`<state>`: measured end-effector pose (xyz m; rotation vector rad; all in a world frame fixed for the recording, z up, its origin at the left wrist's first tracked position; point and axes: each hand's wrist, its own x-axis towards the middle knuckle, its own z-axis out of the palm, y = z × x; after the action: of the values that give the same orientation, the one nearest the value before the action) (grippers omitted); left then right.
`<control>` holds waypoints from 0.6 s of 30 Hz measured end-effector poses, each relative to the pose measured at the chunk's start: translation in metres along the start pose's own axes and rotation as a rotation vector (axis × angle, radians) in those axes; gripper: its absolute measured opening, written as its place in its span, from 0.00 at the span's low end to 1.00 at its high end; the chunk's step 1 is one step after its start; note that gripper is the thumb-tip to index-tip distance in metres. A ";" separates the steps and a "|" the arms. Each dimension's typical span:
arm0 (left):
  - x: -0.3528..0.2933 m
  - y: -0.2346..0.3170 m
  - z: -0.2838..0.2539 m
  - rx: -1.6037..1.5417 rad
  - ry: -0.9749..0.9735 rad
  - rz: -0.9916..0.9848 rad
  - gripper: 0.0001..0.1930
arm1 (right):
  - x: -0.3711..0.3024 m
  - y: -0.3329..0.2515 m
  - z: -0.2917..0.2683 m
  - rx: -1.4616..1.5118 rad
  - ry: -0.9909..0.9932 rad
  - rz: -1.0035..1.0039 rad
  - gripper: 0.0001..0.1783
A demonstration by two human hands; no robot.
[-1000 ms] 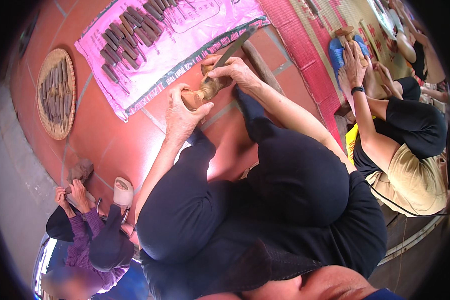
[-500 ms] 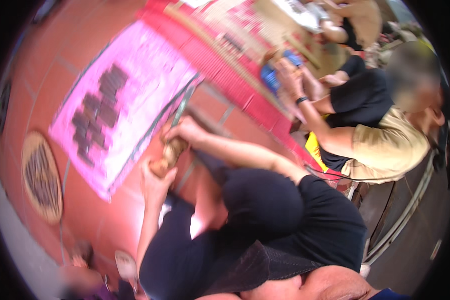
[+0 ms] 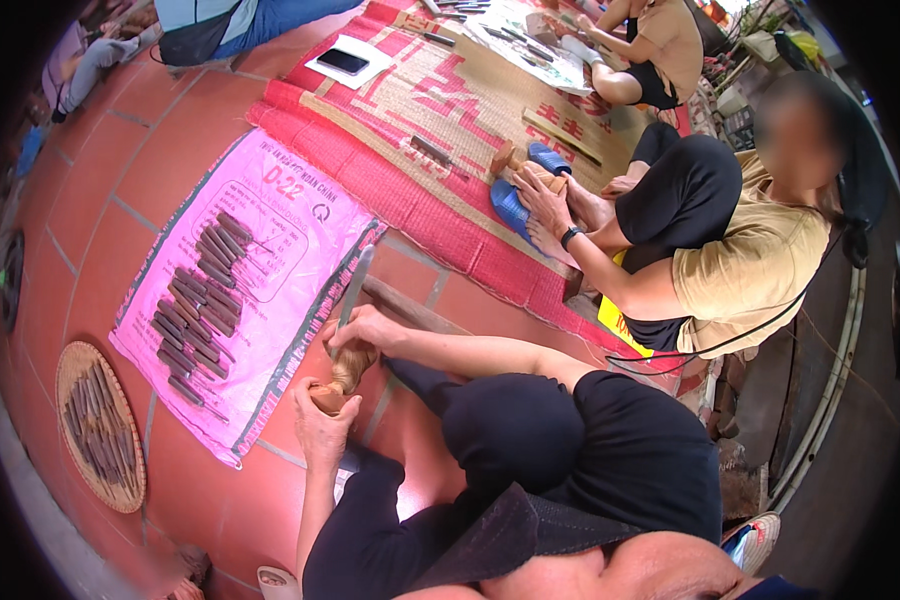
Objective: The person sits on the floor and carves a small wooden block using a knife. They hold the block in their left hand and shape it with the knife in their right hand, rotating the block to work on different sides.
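Between my knees I have a pale brown wooden carving point(image 3: 346, 374) with a narrow middle and a blocky base. My left hand point(image 3: 322, 424) is closed round that base from below. At the upper end of the wood, my right hand point(image 3: 366, 332) grips a long, flat, grey metal tool point(image 3: 356, 285), which looks like a file. The tool's free end points up and away toward the sack; its lower end is hidden by my fingers. Just beyond my hands, a pink plastic sack point(image 3: 290, 260) lies flat, with several wooden-handled carving tools point(image 3: 208, 297) in rows on it.
At the left, a round woven tray point(image 3: 138, 465) holds more tools. A red-edged mat point(image 3: 450, 240) spreads ahead, bearing a phone point(image 3: 342, 61). On my right, a seated co-worker point(image 3: 755, 240) holds another wooden carving point(image 3: 510, 160). A wooden bar point(image 3: 410, 305) lies beyond my right forearm.
My view has tilted up, so the sack, the tray and my hands sit lower in the picture. The blur has cleared. Both hands keep their hold on the carving and the tool.
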<state>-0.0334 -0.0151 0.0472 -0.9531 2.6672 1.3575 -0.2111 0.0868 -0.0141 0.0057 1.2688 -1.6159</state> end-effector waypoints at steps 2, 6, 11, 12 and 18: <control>0.001 -0.001 -0.001 -0.010 0.015 -0.016 0.36 | 0.005 0.006 0.003 -0.136 -0.043 -0.042 0.11; 0.001 0.003 0.000 0.025 -0.005 0.025 0.36 | 0.013 0.010 -0.006 -0.130 0.036 -0.050 0.12; 0.001 0.003 0.001 0.022 -0.017 0.012 0.36 | 0.008 0.009 -0.001 0.033 0.016 -0.033 0.11; 0.000 0.001 0.001 0.000 -0.007 0.006 0.36 | 0.008 0.011 0.003 -0.034 -0.007 -0.055 0.11; 0.001 0.008 0.000 0.026 -0.037 0.019 0.34 | 0.011 0.007 -0.002 -0.171 0.055 -0.031 0.12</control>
<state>-0.0381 -0.0116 0.0527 -0.8928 2.6668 1.3273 -0.2127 0.0815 -0.0258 -0.0763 1.4524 -1.5381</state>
